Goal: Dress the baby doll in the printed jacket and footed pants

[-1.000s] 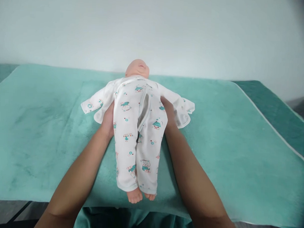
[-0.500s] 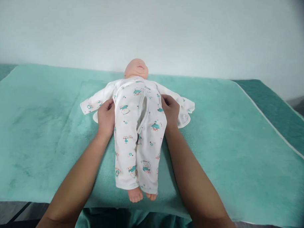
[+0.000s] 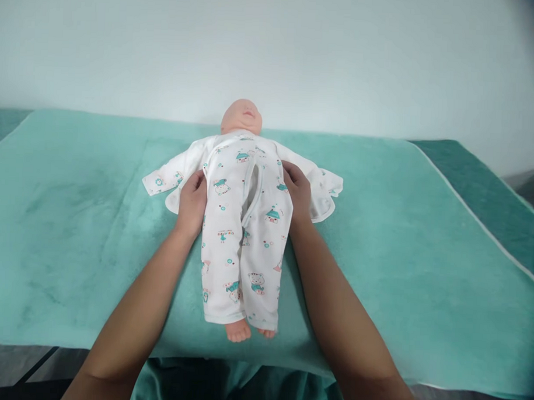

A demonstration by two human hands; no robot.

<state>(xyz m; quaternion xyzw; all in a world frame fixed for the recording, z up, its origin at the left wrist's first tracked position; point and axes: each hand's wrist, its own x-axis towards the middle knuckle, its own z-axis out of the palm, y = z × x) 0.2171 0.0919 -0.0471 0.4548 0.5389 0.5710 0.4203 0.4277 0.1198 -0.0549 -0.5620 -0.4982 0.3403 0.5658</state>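
Observation:
A baby doll [image 3: 242, 116] lies on its back, head away from me and bare feet toward me. It wears white printed baby pants [image 3: 221, 245] with an open crotch seam, over a white long-sleeved baby shirt [image 3: 167, 172] whose sleeves spread out to both sides. At the left side of the pants, my left hand [image 3: 192, 204] is closed on the cloth near the waist, its fingertips partly hidden. My right hand [image 3: 297, 192] is closed at the opposite side of the pants, fingers curled against the cloth and partly tucked behind it.
A light green cloth [image 3: 400, 257] covers the table under the doll. Darker green cloth [image 3: 481, 196] shows at the right, beyond a pale edging. A plain white wall [image 3: 342, 62] rises behind the table. Grey floor shows at the lower left.
My left hand has moved slightly up and inward, tighter against the pants' side. My right hand has shifted a little inward. The doll sits slightly higher in view.

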